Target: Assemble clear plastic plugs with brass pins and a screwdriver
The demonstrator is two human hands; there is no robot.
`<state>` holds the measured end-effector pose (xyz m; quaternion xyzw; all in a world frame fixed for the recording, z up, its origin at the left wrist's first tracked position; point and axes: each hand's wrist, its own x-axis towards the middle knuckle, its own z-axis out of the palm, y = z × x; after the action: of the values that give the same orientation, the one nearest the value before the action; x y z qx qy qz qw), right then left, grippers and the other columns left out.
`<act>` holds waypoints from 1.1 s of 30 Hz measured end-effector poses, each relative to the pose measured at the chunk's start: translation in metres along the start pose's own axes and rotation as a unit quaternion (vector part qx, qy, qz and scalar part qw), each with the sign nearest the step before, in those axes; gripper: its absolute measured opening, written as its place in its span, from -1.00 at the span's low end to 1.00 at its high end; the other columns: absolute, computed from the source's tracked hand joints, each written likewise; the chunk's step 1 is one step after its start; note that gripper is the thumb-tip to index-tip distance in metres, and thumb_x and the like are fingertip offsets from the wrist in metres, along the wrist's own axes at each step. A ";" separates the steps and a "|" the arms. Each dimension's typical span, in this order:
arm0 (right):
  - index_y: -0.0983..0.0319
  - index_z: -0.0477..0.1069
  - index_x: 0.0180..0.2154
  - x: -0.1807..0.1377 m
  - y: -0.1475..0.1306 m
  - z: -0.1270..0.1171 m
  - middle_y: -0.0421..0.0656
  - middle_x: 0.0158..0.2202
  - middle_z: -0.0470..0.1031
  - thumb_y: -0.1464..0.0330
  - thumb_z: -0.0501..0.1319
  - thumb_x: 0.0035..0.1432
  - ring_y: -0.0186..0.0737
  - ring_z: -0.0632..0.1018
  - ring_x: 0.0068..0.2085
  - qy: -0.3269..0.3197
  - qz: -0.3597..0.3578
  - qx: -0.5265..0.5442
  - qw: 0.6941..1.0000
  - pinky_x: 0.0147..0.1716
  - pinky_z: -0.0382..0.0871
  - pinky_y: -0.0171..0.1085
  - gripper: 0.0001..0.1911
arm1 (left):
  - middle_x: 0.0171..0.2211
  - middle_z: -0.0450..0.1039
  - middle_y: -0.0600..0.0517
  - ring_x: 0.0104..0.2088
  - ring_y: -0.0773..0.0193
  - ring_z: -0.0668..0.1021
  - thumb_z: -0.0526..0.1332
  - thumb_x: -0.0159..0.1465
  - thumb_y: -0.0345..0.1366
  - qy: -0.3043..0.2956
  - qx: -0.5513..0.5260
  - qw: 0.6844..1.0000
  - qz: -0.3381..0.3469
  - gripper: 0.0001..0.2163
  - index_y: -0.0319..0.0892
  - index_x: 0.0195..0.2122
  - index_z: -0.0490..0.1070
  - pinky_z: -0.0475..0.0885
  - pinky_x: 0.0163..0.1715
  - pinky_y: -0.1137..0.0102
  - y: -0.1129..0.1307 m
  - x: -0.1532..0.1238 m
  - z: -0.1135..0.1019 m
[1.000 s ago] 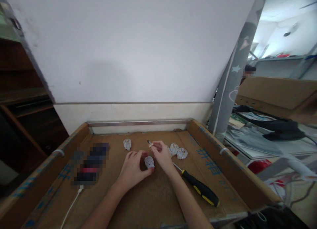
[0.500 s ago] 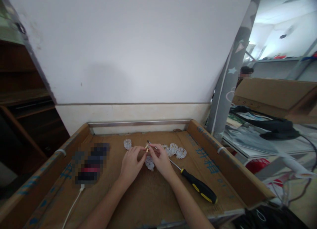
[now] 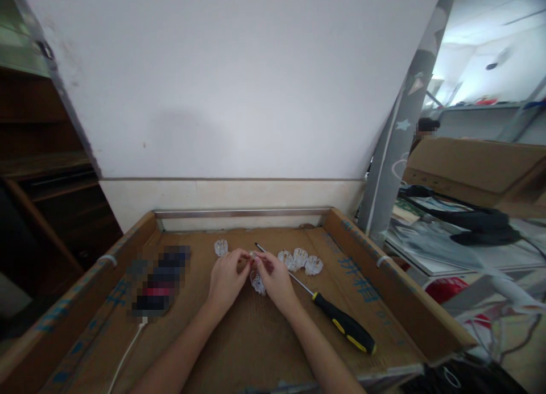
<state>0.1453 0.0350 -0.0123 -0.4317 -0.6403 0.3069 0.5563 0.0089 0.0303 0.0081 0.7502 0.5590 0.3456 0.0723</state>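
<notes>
My left hand (image 3: 227,276) and my right hand (image 3: 275,277) meet above the cardboard, thumbs and fingers pinched together. Between their fingertips is a small brass-coloured piece (image 3: 252,254), mostly covered, so its exact shape does not show. Just below the fingers lies a clear plastic piece with small holes (image 3: 257,283), partly hidden by my right hand. A screwdriver (image 3: 344,323) with a black and yellow handle lies to the right, its shaft passing behind my right hand.
Clear plastic pieces with brass-coloured pins (image 3: 301,257) cluster on the right, and another clear piece (image 3: 220,247) sits at the back left. A blurred dark device (image 3: 160,283) with a white cable (image 3: 127,354) lies left. Raised cardboard sides (image 3: 401,286) border the worktop.
My fingertips have closed further over the brass-coloured piece, and less of it shows. The view has shifted slightly; the screwdriver and plastic pieces lie as before.
</notes>
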 end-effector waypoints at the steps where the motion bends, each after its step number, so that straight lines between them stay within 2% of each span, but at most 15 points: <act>1: 0.23 0.45 -0.23 0.000 0.000 0.000 -0.05 -0.21 0.54 0.25 0.09 0.18 -0.17 0.56 -0.20 0.005 -0.001 -0.002 1.000 -0.15 0.46 -0.16 -0.76 | -0.31 0.52 0.07 -0.25 0.22 0.52 0.12 0.25 -0.27 0.001 -0.001 1.000 -0.005 -0.92 -0.10 -0.30 0.37 0.35 -0.22 0.32 0.000 0.000 0.000; 4: 0.24 0.45 -0.24 0.002 0.000 -0.003 0.00 -0.14 0.49 0.25 0.10 0.16 -0.14 0.52 -0.11 0.042 -0.007 -0.017 0.999 -0.10 0.42 -0.13 -0.75 | -0.28 0.53 0.08 -0.26 0.23 0.54 0.13 0.24 -0.29 0.008 -0.005 1.000 -0.014 -0.93 -0.10 -0.28 0.37 0.35 -0.21 0.32 0.000 0.000 -0.001; 7: 0.25 0.43 -0.26 0.003 0.000 -0.005 -0.02 -0.24 0.48 0.24 0.08 0.17 -0.15 0.52 -0.19 0.064 -0.005 -0.028 0.998 -0.16 0.43 -0.14 -0.74 | -0.26 0.54 0.07 -0.24 0.23 0.54 0.13 0.24 -0.29 0.016 -0.006 1.000 -0.020 -0.92 -0.10 -0.26 0.37 0.35 -0.20 0.32 0.000 -0.002 -0.002; 12: 0.25 0.42 -0.28 0.003 0.000 -0.004 -0.05 -0.28 0.50 0.25 0.09 0.16 -0.19 0.53 -0.23 0.051 -0.002 -0.034 0.998 -0.20 0.43 -0.20 -0.77 | -0.28 0.55 0.07 -0.26 0.22 0.55 0.13 0.24 -0.31 -0.016 0.004 1.000 -0.011 -0.91 -0.10 -0.26 0.39 0.35 -0.20 0.31 0.001 -0.005 -0.005; 20: 0.26 0.34 -0.18 0.003 0.005 -0.009 -0.08 -0.33 0.52 0.27 -0.01 0.21 -0.22 0.52 -0.35 0.070 0.046 -0.095 0.992 -0.33 0.41 -0.25 -0.74 | -0.28 0.52 0.03 -0.26 0.25 0.54 0.08 0.25 -0.38 -0.031 -0.074 0.997 -0.007 -0.88 -0.14 -0.26 0.40 0.38 -0.22 0.38 -0.010 -0.007 -0.001; 23: 0.25 0.35 -0.16 0.001 0.001 -0.012 -0.09 -0.34 0.52 0.30 0.01 0.19 -0.18 0.52 -0.35 0.062 0.058 -0.148 0.985 -0.32 0.37 -0.22 -0.74 | -0.29 0.51 0.02 -0.23 0.22 0.52 0.08 0.24 -0.42 -0.054 -0.039 0.998 0.023 -0.86 -0.14 -0.28 0.42 0.35 -0.21 0.35 -0.013 -0.008 0.002; 26: 0.25 0.40 -0.19 -0.001 -0.004 -0.013 -0.06 -0.35 0.53 0.33 0.03 0.17 -0.08 0.52 -0.32 0.046 0.065 -0.205 0.975 -0.29 0.33 -0.16 -0.76 | -0.26 0.51 0.02 -0.19 0.19 0.50 0.09 0.25 -0.37 -0.062 0.019 0.997 0.041 -0.86 -0.12 -0.26 0.44 0.31 -0.18 0.30 -0.013 -0.008 0.002; 30: 0.28 0.42 -0.18 -0.002 -0.006 -0.014 0.01 -0.25 0.53 0.42 0.01 0.14 -0.03 0.52 -0.20 0.026 0.059 -0.245 0.968 -0.20 0.30 -0.15 -0.73 | -0.21 0.50 0.04 -0.13 0.13 0.45 0.15 0.25 -0.24 -0.043 0.086 0.995 0.026 -0.85 -0.08 -0.22 0.46 0.26 -0.15 0.25 -0.011 -0.009 -0.004; 33: 0.30 0.42 -0.15 -0.001 -0.005 -0.014 0.00 -0.23 0.52 0.43 0.01 0.12 -0.06 0.51 -0.20 0.022 0.056 -0.249 0.967 -0.18 0.31 -0.16 -0.70 | -0.22 0.50 0.04 -0.14 0.12 0.44 0.17 0.23 -0.20 -0.039 0.110 0.993 0.015 -0.86 -0.07 -0.25 0.48 0.24 -0.17 0.24 -0.010 -0.011 -0.009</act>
<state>0.1582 0.0305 -0.0061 -0.5982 -0.6592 0.1587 0.4272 -0.0059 0.0223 0.0048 0.7749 0.5789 0.2538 0.0055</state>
